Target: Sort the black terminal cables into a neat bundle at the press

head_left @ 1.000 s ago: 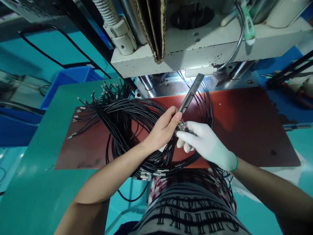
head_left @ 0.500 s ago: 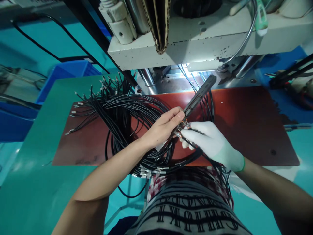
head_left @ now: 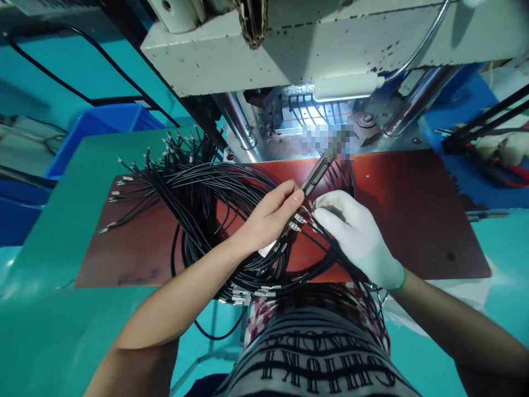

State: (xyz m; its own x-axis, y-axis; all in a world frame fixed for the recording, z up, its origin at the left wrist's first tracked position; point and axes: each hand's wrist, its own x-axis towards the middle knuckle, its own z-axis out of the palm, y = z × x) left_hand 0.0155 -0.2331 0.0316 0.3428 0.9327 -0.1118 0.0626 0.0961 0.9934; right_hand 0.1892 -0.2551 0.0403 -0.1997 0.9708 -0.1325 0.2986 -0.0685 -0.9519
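My bare left hand point(head_left: 273, 216) is closed around a long dark metal bar point(head_left: 317, 175), which slants up and away toward the machine; part of its far end is blurred out. Small metal connectors point(head_left: 298, 221) on black cable ends sit at the near part of the bar, beside my left fingers. My right hand point(head_left: 353, 229), in a white glove, pinches the end of a black cable point(head_left: 324, 231) with its thumb and fingertips, right beside the bar. A large bundle of black cables point(head_left: 231, 182) with metal ends lies under and left of my hands.
A press-like machine point(head_left: 281, 66) with steel posts stands ahead, a white lamp point(head_left: 347, 88) lighting its inside, where several cables show. A reddish-brown board point(head_left: 413, 220) covers the green table point(head_left: 45, 309). Blue bins point(head_left: 103, 121) stand at left, pliers point(head_left: 504, 165) at right.
The view has shifted, showing more inside the machine. My right fingertips have moved up along the bar, away from two connectors they were covering. My left hand keeps its hold on the bar.
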